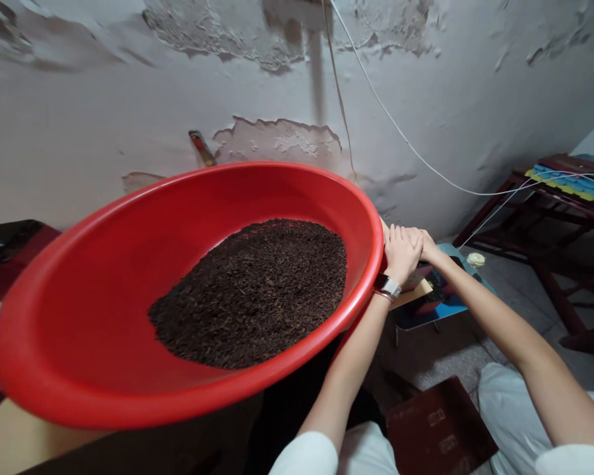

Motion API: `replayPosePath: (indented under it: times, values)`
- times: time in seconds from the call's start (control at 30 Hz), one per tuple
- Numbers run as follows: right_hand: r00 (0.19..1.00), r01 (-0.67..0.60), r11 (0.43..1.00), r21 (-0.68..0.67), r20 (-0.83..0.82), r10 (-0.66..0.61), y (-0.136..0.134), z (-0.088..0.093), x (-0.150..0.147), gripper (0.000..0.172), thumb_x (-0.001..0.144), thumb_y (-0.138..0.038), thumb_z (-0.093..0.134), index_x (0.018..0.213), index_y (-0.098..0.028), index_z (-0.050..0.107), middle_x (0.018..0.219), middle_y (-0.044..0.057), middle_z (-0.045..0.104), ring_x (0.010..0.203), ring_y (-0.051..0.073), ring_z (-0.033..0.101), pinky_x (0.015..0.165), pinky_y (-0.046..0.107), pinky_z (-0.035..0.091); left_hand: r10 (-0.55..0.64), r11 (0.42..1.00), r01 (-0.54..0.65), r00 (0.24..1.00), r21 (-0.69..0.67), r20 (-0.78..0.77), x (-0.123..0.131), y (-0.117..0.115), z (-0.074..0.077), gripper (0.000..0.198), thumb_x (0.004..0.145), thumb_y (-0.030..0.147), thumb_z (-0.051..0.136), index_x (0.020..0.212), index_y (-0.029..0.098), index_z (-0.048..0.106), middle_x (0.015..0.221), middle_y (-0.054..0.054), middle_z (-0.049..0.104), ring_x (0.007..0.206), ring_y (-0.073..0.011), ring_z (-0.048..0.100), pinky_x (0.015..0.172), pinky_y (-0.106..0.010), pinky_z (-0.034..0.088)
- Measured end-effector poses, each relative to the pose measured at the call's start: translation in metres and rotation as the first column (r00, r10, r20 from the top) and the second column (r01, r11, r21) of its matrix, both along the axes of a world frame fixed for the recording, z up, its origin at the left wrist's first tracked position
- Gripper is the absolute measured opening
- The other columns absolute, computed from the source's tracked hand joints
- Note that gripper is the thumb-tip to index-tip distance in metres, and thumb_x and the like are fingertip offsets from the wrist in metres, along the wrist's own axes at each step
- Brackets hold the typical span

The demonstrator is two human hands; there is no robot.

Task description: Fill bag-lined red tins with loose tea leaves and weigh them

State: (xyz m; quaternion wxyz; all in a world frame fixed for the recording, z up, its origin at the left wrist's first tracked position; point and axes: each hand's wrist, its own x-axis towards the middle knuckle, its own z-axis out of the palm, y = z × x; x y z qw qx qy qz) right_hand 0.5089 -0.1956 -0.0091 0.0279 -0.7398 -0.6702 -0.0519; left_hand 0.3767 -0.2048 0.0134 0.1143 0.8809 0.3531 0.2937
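A large red plastic basin (94, 264), tilted in view, holds a heap of dark, thin, dry pieces (262, 297) that look like loose tea leaves. Just outside its right rim, my left hand (402, 252), with a watch (389, 285) on the wrist, is closed. My right hand (423, 243) meets it from the right, and the two overlap. Its fingers are mostly hidden behind the left hand. What lies under the hands is hidden by them and the rim. Below them a tan flat-edged piece (413, 294) shows.
A dark red stool (440, 425) stands low in front of me. To the right is a dark wooden frame (549, 284) with coloured mats (574, 183). A white cord (400, 135) hangs across the peeling wall (129, 112). A blue-edged low table (450, 313) stands below my hands.
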Motion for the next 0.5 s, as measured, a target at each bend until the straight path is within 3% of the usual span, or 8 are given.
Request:
replayPosePath:
  times: [0.2, 0.5]
  values:
    - [0.999, -0.02, 0.999, 0.033, -0.044, 0.022, 0.001, -0.009, 0.009, 0.042, 0.095, -0.035, 0.04, 0.13, -0.018, 0.057, 0.13, 0.014, 0.06, 0.12, 0.026, 0.052, 0.1, 0.039, 0.037, 0.019, 0.997, -0.019, 1.0, -0.074, -0.002, 0.002, 0.005, -0.013, 0.068, 0.099, 0.046, 0.029, 0.145, -0.004, 0.033, 0.153, -0.021, 0.033, 0.144, -0.0309, 0.03, 0.121, -0.042, 0.021]
    - [0.995, 0.042, 0.999, -0.018, -0.09, -0.043, -0.001, 0.01, -0.005, 0.039, 0.091, -0.045, 0.045, 0.112, -0.021, 0.067, 0.105, 0.011, 0.072, 0.097, 0.025, 0.063, 0.084, 0.033, 0.043, 0.035, 0.998, -0.035, 0.999, -0.051, -0.004, 0.005, 0.005, -0.017, 0.072, 0.099, 0.048, 0.03, 0.139, -0.011, 0.039, 0.148, -0.03, 0.036, 0.141, -0.035, 0.034, 0.119, -0.041, 0.022]
